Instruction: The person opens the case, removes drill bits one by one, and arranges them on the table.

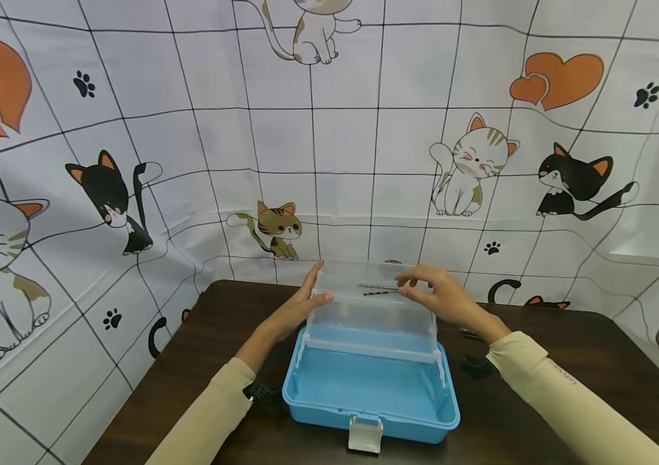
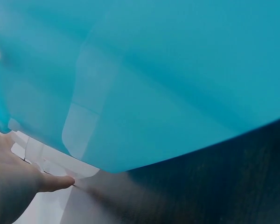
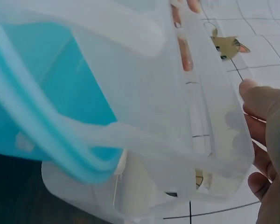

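A light-blue box [image 1: 370, 387] stands with its translucent tray [image 1: 372, 320] raised at the back. My left hand [image 1: 300, 303] holds the tray's left edge, thumb in front and fingers reaching up along the side. At the tray's upper right, my right hand [image 1: 436, 294] pinches thin drill bits [image 1: 380, 292] by their right ends, their twisted shafts pointing left over the tray. The right wrist view shows the curled right hand [image 3: 266, 135] beside the translucent plastic [image 3: 214, 107]. In the left wrist view the thumb of my left hand [image 2: 18, 182] extends below the blue box wall [image 2: 177, 93].
The box rests on a dark wooden table [image 1: 236, 316]. A white latch [image 1: 365, 434] hangs at its front. Small dark metal pieces [image 1: 470, 333] lie right of the box, partly behind my right forearm. A cat-print sheet [image 1: 341, 142] hangs behind the table.
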`<state>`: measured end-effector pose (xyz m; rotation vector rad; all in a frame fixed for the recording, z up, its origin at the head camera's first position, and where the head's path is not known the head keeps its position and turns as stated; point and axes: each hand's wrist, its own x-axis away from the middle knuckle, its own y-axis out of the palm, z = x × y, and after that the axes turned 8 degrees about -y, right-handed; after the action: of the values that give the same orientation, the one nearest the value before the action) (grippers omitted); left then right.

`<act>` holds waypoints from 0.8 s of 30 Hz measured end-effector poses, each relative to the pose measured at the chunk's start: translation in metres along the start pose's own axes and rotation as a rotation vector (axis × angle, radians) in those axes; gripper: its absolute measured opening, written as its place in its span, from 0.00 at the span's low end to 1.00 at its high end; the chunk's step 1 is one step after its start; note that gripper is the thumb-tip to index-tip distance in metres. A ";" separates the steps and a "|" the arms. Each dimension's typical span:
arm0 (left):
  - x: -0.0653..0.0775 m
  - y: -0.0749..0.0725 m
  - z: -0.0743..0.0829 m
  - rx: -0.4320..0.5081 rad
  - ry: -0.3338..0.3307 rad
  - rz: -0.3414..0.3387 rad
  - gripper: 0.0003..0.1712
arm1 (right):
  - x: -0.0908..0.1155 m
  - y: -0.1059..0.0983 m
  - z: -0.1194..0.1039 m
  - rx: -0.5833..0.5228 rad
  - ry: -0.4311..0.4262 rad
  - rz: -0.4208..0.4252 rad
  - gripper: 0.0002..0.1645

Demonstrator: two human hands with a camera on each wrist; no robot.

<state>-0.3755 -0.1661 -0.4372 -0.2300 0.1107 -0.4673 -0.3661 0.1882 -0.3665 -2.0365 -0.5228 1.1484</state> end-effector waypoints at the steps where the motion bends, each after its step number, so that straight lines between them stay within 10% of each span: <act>1: 0.000 0.001 -0.001 0.000 0.000 -0.003 0.51 | -0.001 0.002 0.000 -0.001 -0.009 -0.016 0.14; 24: 0.001 -0.001 0.001 -0.003 -0.019 0.003 0.51 | -0.020 0.002 -0.002 0.007 -0.091 -0.192 0.15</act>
<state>-0.3743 -0.1670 -0.4359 -0.2377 0.0929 -0.4621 -0.3753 0.1729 -0.3562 -1.8886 -0.7423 1.1284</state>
